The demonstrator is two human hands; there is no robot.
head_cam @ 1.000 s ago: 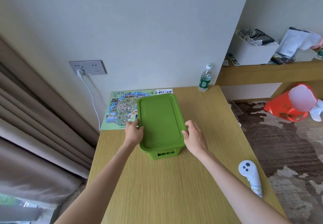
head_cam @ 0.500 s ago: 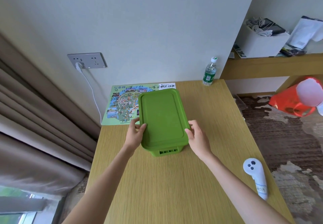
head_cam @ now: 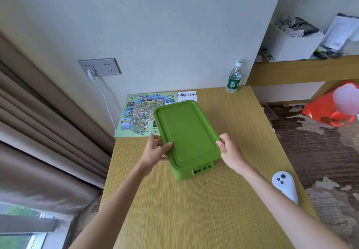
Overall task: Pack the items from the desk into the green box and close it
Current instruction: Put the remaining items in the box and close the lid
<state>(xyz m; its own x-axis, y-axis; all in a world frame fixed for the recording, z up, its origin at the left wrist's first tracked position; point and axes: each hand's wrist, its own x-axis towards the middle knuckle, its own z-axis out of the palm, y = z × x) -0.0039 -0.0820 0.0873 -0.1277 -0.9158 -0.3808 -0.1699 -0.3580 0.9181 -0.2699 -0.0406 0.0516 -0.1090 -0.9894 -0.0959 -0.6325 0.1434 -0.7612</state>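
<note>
Left hand (head_cam: pixel 157 149) & right hand (head_cam: pixel 230 154): each grip clamped on a long edge of the lid (head_cam: pixel 187 132) of the green box (head_cam: pixel 182 174), thumbs now over the rim vs. beside it 1 s ago. Likely pressing it shut. Smooth moulded plastic, rounded corners, vented end. Box sits mid bench (head_cam: pixel 194 219), wood-grain laminate.

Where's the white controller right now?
Head view: the white controller lies at the right edge of the desk, beside the right forearm, nearer than the green box.
</note>
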